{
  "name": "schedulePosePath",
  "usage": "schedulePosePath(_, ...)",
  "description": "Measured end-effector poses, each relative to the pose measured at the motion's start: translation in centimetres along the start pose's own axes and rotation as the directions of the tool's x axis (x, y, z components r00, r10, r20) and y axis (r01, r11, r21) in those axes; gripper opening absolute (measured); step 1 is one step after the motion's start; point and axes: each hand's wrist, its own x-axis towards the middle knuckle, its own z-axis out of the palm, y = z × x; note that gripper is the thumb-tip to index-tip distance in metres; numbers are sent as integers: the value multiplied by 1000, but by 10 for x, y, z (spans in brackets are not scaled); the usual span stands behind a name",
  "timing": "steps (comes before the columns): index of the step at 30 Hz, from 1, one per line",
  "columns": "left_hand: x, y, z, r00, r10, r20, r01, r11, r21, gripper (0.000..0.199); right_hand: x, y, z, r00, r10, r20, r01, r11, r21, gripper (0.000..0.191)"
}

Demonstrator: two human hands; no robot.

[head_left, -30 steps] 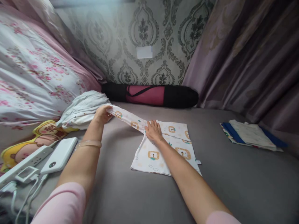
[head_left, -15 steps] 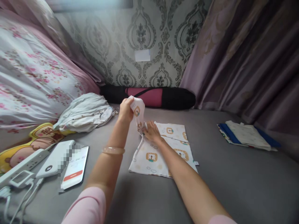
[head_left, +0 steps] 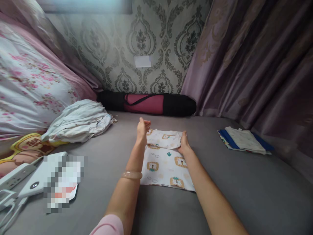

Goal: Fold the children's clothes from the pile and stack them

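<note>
A white garment (head_left: 166, 164) printed with tan lion faces and green leaves lies flat on the grey bed sheet. Its far part (head_left: 164, 138) is folded over toward me, and the folded layer ends partway down. My left hand (head_left: 143, 130) stands on edge at the far left side of the fold, fingers stretched out and palm turned inward. On the opposite side, my right hand (head_left: 185, 143) rests against the fold's right edge with its fingers extended; the cloth hides part of its inner side.
A crumpled pale cloth (head_left: 80, 119) lies at the left, near a yellow cartoon cushion (head_left: 29, 147). A power bank (head_left: 40, 178), power strip (head_left: 17, 176) and partly blurred phone (head_left: 75, 192) are closer. Folded clothes (head_left: 244, 140) lie right; a black-and-pink long bag (head_left: 146, 104) lines the wall.
My left hand has let go of the lifted cloth and come down to the fold's left edge. My right hand has slid from the middle to the right edge. The raised part now lies flat.
</note>
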Motion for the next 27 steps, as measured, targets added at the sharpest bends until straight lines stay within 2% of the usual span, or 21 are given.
schedulePosePath(1,3,-6,-13,998,7,-58,-4,999,44,35,-1,0,-2,999,43,7,-43,994,101,90)
schedulePosePath(3,9,-18,-35,991,63,-114,-45,987,153,19,-3,-4,-3,986,167,26,-166,927,336,80)
schedulePosePath(6,14,-34,-52,983,155,-97,-123,953,276,14,-6,-14,-5,972,214,102,-237,869,435,48)
schedulePosePath(8,17,-42,-53,977,209,-32,-185,917,353,16,-8,-19,-10,958,240,159,-286,860,422,32)
schedulePosePath(10,18,-48,-49,964,250,84,-261,852,455,18,-10,-22,-17,949,253,190,-311,860,406,29)
schedulePosePath(12,18,-52,-44,944,237,228,-326,766,555,23,-11,-20,-24,952,242,186,-298,867,400,36)
schedulePosePath(14,16,-57,-40,913,181,364,-386,672,632,28,-11,-17,-27,965,228,126,-259,890,375,55)
schedulePosePath(17,12,-63,-37,881,102,462,-446,503,740,35,-6,-12,-28,990,124,-64,-107,969,222,80)
schedulePosePath(19,9,-66,-38,890,55,452,-437,380,815,40,0,-8,-29,981,-68,-183,73,997,19,79)
schedulePosePath(21,7,-68,-38,913,2,408,-394,266,880,46,8,-2,-34,936,-239,-259,180,956,-233,71)
schedulePosePath(22,6,-68,-38,922,-21,386,-374,210,903,49,12,2,-37,913,-279,-298,169,923,-346,66)
schedulePosePath(24,4,-67,-38,936,-51,347,-340,113,934,52,19,10,-45,876,-275,-396,53,871,-489,59)
schedulePosePath(27,1,-65,-35,946,-76,314,-312,40,949,54,26,19,-54,832,-244,-499,-76,839,-538,56)
